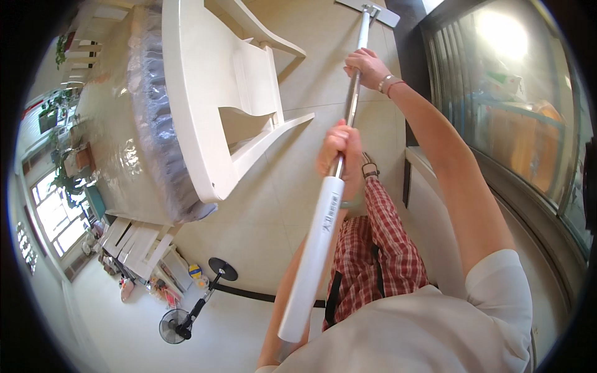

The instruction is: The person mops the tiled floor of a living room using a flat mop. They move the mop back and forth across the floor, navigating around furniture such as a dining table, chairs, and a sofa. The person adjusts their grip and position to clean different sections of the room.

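A flat mop slants across the view, its white grip [314, 261] near my body and its flat white head [373, 11] on the floor at the top. My left hand [340, 149] is wrapped round the metal pole just above the white grip and looks slightly blurred. Farther along, my right hand [367, 68] closes round the pole near where it meets the white lower section. A band and a red string circle my right wrist. The mop head lies close to the dark base of the glass door frame.
A white wooden chair [199, 99] stands left of the pole, beside a table with a clear plastic cover [124, 143]. On the right is a sliding glass door [510, 105] with a raised sill. A black-and-silver stand fan [186, 320] stands at lower left. Pale tiles [249, 211] cover the floor.
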`<state>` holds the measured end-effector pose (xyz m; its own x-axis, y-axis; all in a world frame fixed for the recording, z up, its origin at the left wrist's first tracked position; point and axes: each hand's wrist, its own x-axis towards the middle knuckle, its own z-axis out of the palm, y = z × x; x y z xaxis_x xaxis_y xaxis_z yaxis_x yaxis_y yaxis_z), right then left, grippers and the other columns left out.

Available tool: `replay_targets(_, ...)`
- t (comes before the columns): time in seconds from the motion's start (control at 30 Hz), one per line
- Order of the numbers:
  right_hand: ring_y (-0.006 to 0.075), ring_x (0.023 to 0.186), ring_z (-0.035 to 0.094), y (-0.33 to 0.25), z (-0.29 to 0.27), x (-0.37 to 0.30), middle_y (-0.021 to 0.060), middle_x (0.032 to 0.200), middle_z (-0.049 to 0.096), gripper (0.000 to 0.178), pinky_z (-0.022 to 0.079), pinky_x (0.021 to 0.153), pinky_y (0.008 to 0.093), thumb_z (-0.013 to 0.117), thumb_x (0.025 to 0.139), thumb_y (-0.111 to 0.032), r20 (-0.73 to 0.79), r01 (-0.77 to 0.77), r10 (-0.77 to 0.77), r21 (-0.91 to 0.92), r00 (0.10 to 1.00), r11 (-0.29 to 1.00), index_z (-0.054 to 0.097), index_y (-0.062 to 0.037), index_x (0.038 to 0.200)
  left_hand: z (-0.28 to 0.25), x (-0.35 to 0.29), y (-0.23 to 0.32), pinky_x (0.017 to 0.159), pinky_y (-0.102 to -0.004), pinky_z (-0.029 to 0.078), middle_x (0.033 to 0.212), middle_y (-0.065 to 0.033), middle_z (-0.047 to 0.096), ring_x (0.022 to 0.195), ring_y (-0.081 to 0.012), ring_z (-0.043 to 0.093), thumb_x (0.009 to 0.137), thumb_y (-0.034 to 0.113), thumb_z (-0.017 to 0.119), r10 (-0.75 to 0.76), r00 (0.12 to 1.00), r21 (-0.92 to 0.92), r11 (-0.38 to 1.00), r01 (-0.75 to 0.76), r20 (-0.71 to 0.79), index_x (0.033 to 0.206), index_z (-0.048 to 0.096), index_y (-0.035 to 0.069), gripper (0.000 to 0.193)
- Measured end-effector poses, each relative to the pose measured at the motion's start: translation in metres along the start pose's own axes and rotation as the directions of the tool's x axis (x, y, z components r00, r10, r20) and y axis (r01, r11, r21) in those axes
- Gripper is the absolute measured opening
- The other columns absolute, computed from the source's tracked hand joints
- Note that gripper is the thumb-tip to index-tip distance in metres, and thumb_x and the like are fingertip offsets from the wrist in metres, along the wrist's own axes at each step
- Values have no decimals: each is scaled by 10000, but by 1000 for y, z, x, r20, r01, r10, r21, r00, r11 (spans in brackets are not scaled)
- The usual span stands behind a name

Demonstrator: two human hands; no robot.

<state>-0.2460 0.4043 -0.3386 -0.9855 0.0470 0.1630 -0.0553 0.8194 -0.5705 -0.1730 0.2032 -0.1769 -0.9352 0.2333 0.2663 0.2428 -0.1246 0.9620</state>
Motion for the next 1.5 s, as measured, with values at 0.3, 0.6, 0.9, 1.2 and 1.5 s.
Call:
replay_targets(0.3, 204, 837, 540, -126, 48, -84, -8, 714, 545, 104, 407, 897, 390, 640, 669, -136, 93, 132, -141, 101, 986, 986, 550, -189, 676, -97, -97, 102, 959, -376, 456, 699, -30, 521, 584, -53, 400, 943, 105, 526, -306, 933, 181, 923, 340, -191, 748, 471, 39, 213)
replay_targets(0.6, 209, 815, 561, -313, 71, -242, 1, 708, 584, 83, 397, 845, 379, 646, 656, -126, 241, 142, -181, 172, 953, 975, 582, -179, 669, -200, -257, 240, 1051, -470, 356, 708, -54, 476, 727, -117, 441, 964, 53, 443, -395, 893, 103, 900, 423, -215, 759, 375, 67, 216)
replay_targets(0.9, 228, 791, 586, -540, 120, -370, 31, 697, 591, 77, 398, 793, 386, 651, 658, -154, 325, 139, -260, 351, 909, 926, 575, -143, 660, -339, -370, 385, 934, -405, 438, 689, -40, 497, 657, -88, 438, 970, 80, 443, -461, 756, 280, 733, 619, -464, 753, 433, 56, 219)
replay_targets(1.2, 243, 658, 595, -552, 120, -359, 49, 624, 602, 121, 387, 757, 367, 617, 720, -246, 530, 229, -366, 307, 765, 924, 601, -168, 629, -372, -370, 371, 875, -507, 453, 628, -45, 453, 660, -187, 495, 929, 46, 434, -171, 984, 155, 972, 178, -59, 729, 376, 86, 212)
replay_targets(1.5, 232, 720, 601, -438, 88, -305, 31, 654, 604, 82, 393, 764, 376, 613, 695, -171, 311, 228, -284, 206, 907, 952, 574, -161, 624, -300, -308, 284, 745, -405, 419, 597, -14, 358, 569, -141, 366, 960, 150, 445, -139, 979, 8, 990, 142, -149, 711, 294, 121, 292)
